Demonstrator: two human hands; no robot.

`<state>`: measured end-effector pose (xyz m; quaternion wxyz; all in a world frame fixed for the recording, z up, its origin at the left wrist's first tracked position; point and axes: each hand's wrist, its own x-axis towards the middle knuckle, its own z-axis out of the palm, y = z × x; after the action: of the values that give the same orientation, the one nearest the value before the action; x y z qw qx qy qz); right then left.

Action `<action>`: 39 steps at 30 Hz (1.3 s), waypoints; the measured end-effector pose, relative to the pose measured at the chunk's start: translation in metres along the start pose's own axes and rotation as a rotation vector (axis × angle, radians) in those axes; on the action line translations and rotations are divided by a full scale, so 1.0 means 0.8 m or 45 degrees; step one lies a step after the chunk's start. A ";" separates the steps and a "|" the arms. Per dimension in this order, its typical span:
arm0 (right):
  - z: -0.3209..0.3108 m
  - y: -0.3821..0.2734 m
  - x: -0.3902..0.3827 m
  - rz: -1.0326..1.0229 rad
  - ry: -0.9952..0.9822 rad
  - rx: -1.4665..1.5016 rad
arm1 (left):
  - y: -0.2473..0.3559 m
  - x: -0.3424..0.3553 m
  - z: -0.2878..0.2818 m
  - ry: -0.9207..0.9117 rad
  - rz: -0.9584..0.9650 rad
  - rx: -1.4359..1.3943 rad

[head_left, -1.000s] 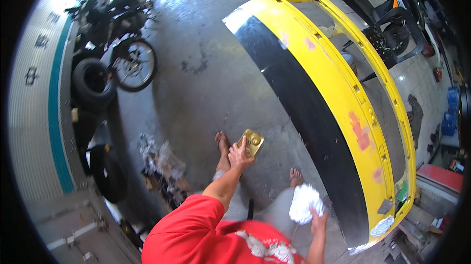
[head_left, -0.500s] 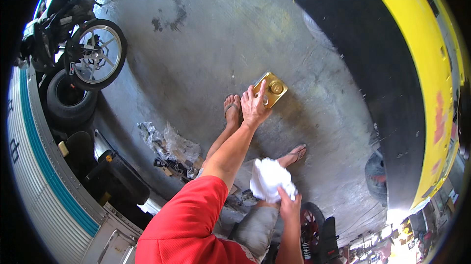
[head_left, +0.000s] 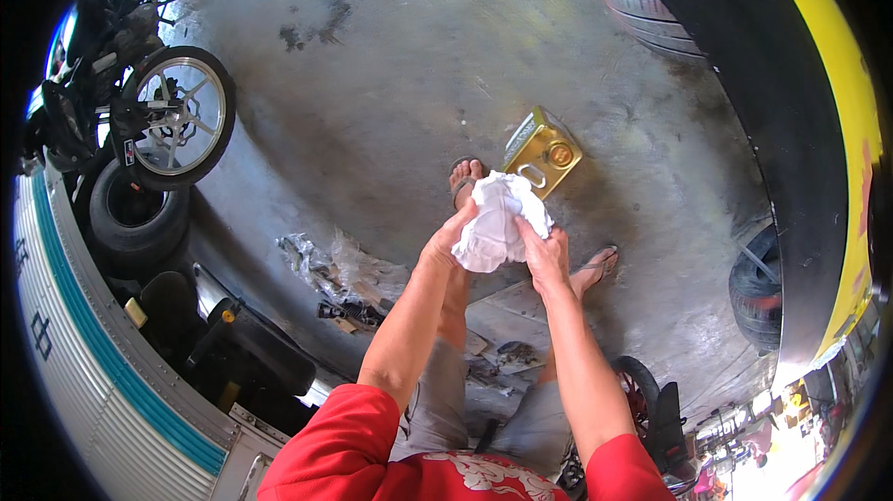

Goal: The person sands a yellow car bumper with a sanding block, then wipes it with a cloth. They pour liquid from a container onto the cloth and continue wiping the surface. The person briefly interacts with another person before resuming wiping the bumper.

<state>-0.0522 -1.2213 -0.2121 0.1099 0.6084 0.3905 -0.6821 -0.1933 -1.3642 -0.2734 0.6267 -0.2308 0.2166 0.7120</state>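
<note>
My left hand (head_left: 448, 239) and my right hand (head_left: 547, 252) both grip a bunched white cloth (head_left: 493, 222), one on each side, fingers closed on its edges. Just beyond the cloth, a gold rectangular can (head_left: 549, 143) with a round cap and a handle on top stands on the concrete floor between my sandalled feet, partly hidden by the cloth at its near end.
A large black and yellow panel (head_left: 805, 129) curves along the right, with tyres (head_left: 753, 292) beneath it. A motorcycle (head_left: 172, 110) and a tyre (head_left: 130, 222) stand left, beside a ribbed white and teal metal wall (head_left: 112, 389). Plastic scraps (head_left: 326, 259) lie left of my feet.
My left hand has let go of the gold can, which now stands on the floor, and has joined my right hand on the cloth. The cloth has moved up and left; my view has turned.
</note>
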 end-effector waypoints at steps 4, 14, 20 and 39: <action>0.032 -0.012 0.053 -0.357 0.529 0.185 | 0.066 -0.005 -0.015 0.305 -0.116 0.445; 0.093 -0.003 0.177 0.050 0.969 -0.707 | 0.114 0.014 -0.041 0.406 0.265 0.415; -0.004 -0.006 0.088 -0.130 0.590 -1.073 | 0.119 0.117 -0.014 0.366 0.096 0.712; -0.164 0.114 -0.092 0.625 -0.041 -1.144 | -0.211 0.139 -0.026 0.236 -0.922 0.896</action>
<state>0.1196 -1.2188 -0.1753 0.5236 0.5643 0.4888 -0.4104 -0.0367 -1.2685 -0.3598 0.8512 -0.1282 0.4040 0.3096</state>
